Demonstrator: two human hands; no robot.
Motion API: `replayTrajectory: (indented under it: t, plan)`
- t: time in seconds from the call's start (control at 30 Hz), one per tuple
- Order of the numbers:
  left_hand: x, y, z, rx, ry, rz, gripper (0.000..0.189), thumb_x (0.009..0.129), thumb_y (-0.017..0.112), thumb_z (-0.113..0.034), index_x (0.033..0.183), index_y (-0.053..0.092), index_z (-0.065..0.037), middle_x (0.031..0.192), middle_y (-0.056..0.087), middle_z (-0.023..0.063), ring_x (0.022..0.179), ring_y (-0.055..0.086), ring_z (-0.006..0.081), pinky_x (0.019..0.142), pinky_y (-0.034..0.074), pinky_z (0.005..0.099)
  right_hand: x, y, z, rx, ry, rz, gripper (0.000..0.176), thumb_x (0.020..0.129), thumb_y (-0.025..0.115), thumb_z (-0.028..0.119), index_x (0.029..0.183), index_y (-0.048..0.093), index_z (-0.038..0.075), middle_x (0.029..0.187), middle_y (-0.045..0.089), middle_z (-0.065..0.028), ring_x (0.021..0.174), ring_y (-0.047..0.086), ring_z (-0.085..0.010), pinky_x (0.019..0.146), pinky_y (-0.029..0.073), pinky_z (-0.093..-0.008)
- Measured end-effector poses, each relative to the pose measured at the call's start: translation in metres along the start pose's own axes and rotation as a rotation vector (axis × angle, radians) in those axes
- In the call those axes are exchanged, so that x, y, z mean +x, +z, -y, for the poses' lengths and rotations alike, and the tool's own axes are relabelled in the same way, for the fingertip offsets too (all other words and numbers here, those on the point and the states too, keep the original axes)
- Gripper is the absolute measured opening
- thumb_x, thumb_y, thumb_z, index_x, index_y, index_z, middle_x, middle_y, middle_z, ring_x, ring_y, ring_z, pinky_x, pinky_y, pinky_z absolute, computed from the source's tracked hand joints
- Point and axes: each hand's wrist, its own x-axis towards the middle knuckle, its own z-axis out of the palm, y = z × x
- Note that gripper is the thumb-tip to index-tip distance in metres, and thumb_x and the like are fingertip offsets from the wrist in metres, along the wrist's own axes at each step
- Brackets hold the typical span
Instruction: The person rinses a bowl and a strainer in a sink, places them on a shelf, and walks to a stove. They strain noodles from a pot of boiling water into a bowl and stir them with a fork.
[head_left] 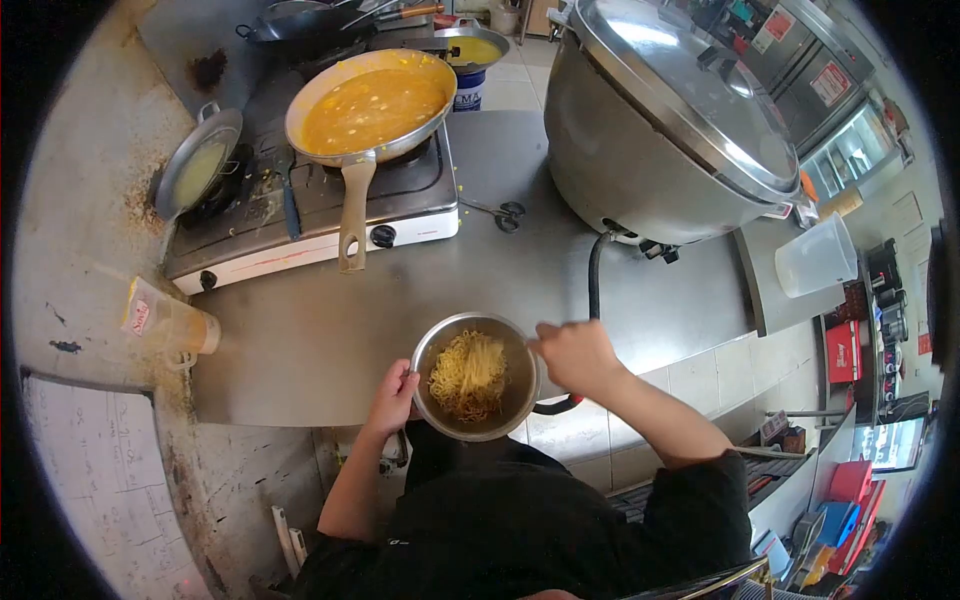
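Note:
A round metal bowl (pixel 527 392) is held over the front edge of the steel counter. Inside it lies a heap of yellow noodles (pixel 468 372), darker brown toward the near side. The fingers of my left hand (pixel 392 400) are closed on the bowl's left rim. At the right rim, my right hand (pixel 577 357) is closed, with its fingertips toward the noodles. A pale, blurred streak shows above the noodles; whatever this hand grips is too smeared to name.
A pan of orange sauce (pixel 375 112) rests on the gas stove (pixel 425 225), its handle jutting toward me. Left of it sits a smaller pan (pixel 205 160). A large lidded metal pot (pixel 640 150) stands on the right, with a black hose (pixel 594 285). A plastic jug (pixel 185 325) is by the wall.

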Motion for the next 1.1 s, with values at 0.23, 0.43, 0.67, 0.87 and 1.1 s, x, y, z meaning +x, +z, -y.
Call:
replayTrajectory:
  t: [0.23,0.43,0.67,0.87,1.1]
  plan:
    - [0.000,0.001,-0.007,0.093,0.155,0.030,0.014,0.091,0.041,-0.012,0.102,0.044,-0.005,0.078,0.054,0.0025,0.067,0.051,0.0078,0.060,0.043,0.0234,0.030,0.041,-0.008,0.469,-0.097,0.075,0.027,0.067,0.055,0.012,0.088,0.066,0.025,0.075,0.059,-0.0012,0.069,0.060,-0.0216,0.060,0.048,-0.0325]
    - [0.005,-0.003,0.005,0.083,0.264,0.019,0.014,0.090,0.042,-0.011,0.101,0.044,-0.003,0.078,0.054,0.0025,0.068,0.051,0.0079,0.061,0.043,0.0233,-0.011,0.021,0.024,-0.009,-0.028,0.075,0.013,0.070,0.053,0.011,0.075,0.064,0.011,0.079,0.064,-0.0096,0.066,0.063,-0.0218,0.055,0.048,-0.0328]
    - [0.003,-0.002,0.008,0.053,0.189,-0.048,0.017,0.090,0.042,-0.013,0.104,0.043,-0.003,0.077,0.055,0.0042,0.065,0.053,0.0087,0.057,0.045,0.0235,-0.020,0.060,0.029,0.115,-0.040,0.078,0.009,0.071,0.052,0.014,0.076,0.059,0.010,0.073,0.061,-0.0039,0.063,0.063,-0.0215,0.051,0.048,-0.0342]
    - [0.009,0.004,0.019,0.123,0.281,-0.063,0.015,0.091,0.041,-0.015,0.101,0.045,-0.004,0.075,0.055,0.0035,0.062,0.052,0.0086,0.055,0.045,0.0233,-0.015,0.051,0.044,0.077,-0.224,-0.030,0.008,0.070,0.052,0.013,0.072,0.058,0.008,0.067,0.060,-0.0051,0.062,0.062,-0.0227,0.050,0.048,-0.0337]
    - [0.002,-0.002,0.016,-0.002,0.027,-0.005,0.014,0.091,0.041,-0.015,0.100,0.045,-0.005,0.076,0.054,0.0032,0.065,0.051,0.0082,0.058,0.044,0.0236,0.022,0.025,0.001,0.060,0.092,-0.086,0.010,0.065,0.056,0.012,0.073,0.060,0.007,0.075,0.062,-0.0074,0.061,0.062,-0.0234,0.049,0.047,-0.0358]
